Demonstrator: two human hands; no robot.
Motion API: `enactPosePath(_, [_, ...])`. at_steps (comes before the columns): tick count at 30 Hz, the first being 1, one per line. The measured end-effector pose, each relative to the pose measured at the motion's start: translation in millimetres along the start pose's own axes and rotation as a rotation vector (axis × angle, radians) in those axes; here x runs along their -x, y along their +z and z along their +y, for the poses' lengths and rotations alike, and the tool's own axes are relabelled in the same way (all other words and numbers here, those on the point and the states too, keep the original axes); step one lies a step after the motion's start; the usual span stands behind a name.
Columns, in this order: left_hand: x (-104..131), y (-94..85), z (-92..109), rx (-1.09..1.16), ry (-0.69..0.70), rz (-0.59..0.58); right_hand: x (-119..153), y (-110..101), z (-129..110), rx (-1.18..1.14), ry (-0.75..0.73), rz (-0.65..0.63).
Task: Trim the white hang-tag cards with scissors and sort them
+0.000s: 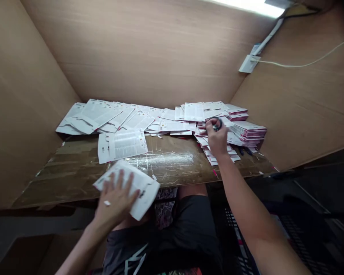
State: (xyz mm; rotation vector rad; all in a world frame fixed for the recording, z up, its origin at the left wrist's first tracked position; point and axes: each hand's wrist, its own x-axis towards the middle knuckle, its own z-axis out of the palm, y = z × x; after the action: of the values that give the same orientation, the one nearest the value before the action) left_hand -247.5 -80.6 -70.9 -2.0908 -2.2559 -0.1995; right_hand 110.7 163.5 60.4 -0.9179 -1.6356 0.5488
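A white printed card (147, 191) lies partly over the table's front edge, with my left hand (117, 196) flat on top of it, fingers spread. A small white scrap sits on the back of that hand. Just behind is another printed card (122, 145). Over the stacked cards at the right, my right hand (217, 137) is curled around a dark-handled tool (218, 124), perhaps scissors; its far end cannot be made out. Many overlapping cards (97, 114) run along the back of the table to the neat piles (250, 133) at the right.
Cardboard walls (149, 49) enclose the brown table (172, 160) at the back and sides. A lamp (252, 5) shines above, and a cable (298, 65) crosses the right wall. A dark crate (298, 233) stands below at the right.
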Motion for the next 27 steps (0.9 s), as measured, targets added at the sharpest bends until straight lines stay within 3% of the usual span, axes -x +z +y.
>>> enactPosePath(2, [-3.3,4.6,39.1,0.050,0.176,-0.024,48.7,17.3,-2.3,-0.240,0.179,-0.149])
enactPosePath(4, [-27.7,2.8,66.0,0.084,0.261,-0.057,96.0,31.3,-3.4,-0.430,0.381,-0.334])
enactPosePath(6, [-62.9,-0.3,76.1,0.106,0.291,-0.106,128.7,37.7,-0.8,-0.495,0.512,-0.428])
enactPosePath(8, [-94.3,-2.2,76.5,0.123,0.321,-0.172,144.7,38.5,5.8,-0.476,0.557,-0.417])
enactPosePath(12, [-120.4,-1.2,77.0,0.121,0.380,-0.223,149.7,36.1,21.3,-0.435,0.553,-0.362])
enactPosePath(19, [-115.7,9.5,79.5,0.158,0.411,-0.117,147.5,36.3,27.7,-0.399,0.506,-0.374])
enactPosePath(27, [-116.1,9.5,79.7,0.192,0.403,-0.104,149.8,31.3,28.4,-0.422,0.570,-0.344])
